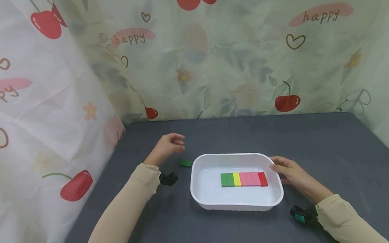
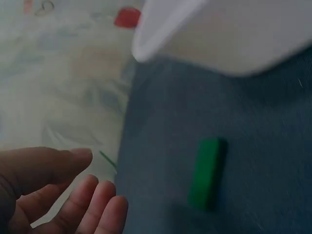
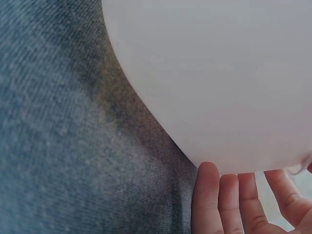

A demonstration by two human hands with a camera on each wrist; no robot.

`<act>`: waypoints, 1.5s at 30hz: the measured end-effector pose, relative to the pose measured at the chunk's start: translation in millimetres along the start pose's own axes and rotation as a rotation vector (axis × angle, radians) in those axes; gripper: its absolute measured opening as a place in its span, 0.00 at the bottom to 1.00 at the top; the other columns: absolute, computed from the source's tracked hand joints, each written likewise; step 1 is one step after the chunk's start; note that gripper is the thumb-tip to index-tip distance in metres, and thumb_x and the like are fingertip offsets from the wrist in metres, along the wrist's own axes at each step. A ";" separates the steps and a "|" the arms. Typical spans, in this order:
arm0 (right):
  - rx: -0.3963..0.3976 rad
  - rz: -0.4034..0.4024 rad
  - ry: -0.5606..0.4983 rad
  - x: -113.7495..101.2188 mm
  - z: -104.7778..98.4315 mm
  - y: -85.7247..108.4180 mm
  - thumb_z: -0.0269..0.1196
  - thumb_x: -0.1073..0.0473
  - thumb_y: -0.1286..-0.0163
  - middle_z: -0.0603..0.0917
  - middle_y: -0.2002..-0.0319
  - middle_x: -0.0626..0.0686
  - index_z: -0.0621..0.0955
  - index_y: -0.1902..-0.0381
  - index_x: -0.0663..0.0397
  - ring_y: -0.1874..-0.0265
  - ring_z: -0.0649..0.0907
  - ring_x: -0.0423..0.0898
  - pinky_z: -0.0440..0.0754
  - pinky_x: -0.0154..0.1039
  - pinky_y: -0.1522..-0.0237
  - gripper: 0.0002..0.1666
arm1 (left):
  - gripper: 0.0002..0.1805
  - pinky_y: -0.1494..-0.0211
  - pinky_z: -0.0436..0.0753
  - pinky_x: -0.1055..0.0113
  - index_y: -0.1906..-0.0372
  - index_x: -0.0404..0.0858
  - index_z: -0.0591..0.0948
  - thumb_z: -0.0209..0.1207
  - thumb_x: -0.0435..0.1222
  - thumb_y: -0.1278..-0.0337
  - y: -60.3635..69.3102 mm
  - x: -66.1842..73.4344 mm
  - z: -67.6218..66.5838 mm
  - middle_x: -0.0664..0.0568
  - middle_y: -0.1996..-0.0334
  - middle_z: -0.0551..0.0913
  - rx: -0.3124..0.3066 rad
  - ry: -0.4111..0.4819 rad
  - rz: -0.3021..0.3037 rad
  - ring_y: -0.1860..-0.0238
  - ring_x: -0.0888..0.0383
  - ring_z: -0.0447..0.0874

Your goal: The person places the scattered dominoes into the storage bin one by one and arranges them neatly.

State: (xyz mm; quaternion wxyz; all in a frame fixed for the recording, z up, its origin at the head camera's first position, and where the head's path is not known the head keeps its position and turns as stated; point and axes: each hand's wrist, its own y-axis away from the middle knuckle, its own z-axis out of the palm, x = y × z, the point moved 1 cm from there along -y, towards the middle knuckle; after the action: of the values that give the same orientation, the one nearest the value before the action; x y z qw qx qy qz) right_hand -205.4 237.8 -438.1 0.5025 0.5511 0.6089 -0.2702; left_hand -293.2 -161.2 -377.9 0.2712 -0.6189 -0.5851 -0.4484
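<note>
A white plastic tub [image 1: 215,201] sits on the dark table, holding a row of flat blocks: green blocks [image 1: 227,180], a yellow block [image 1: 236,179], pink blocks [image 1: 249,179] and a red block [image 1: 263,179]. My right hand [image 1: 293,173] grips the tub's right end, thumb over the rim; in the right wrist view its fingers [image 3: 207,195] press against the outer wall. Beyond the tub's left end, my left hand [image 1: 169,146] hovers with loosely bent fingers, holding nothing. A single green block [image 2: 207,173] lies on the table between that hand and the tub.
The dark grey table [image 1: 234,134] stretches out on every side of the tub. A printed curtain [image 1: 212,80] hangs along its back edge, and another curtain [image 1: 50,143] hangs at the left. Black wrist straps [image 1: 168,179] sit by both cuffs.
</note>
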 end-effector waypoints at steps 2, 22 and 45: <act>0.000 -0.003 0.000 0.7 0.8 -0.1 0.52 0.48 0.25 0.66 0.34 0.69 0.62 0.30 0.63 0.35 0.66 0.68 0.75 0.63 0.45 0.34 | 0.26 0.44 0.79 0.58 0.39 0.34 0.74 0.62 0.25 0.44 -6.3 -19.2 -3.5 0.40 0.46 0.78 0.012 -0.044 -0.039 0.47 0.49 0.80; 0.006 -0.021 0.000 -1.4 -1.3 0.7 0.53 0.47 0.26 0.68 0.35 0.68 0.62 0.30 0.62 0.35 0.67 0.67 0.75 0.62 0.45 0.34 | 0.21 0.55 0.77 0.67 0.51 0.34 0.84 0.68 0.24 0.55 -16.2 -61.9 -10.3 0.47 0.56 0.84 -0.159 -0.231 -0.052 0.59 0.58 0.76; -0.008 -0.018 0.001 2.4 -0.6 1.1 0.52 0.47 0.25 0.67 0.34 0.68 0.62 0.30 0.63 0.34 0.67 0.68 0.74 0.64 0.45 0.35 | 0.19 0.60 0.80 0.68 0.52 0.33 0.83 0.67 0.24 0.54 11.9 -60.5 -1.9 0.47 0.62 0.83 -0.265 -0.198 -0.062 0.64 0.59 0.79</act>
State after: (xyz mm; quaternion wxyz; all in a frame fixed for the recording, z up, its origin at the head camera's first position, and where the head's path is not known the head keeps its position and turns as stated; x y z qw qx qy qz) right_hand -204.3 239.5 -439.8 0.5018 0.5437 0.6152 -0.2722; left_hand -276.9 -193.9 -427.5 0.1145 -0.6721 -0.5636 -0.4664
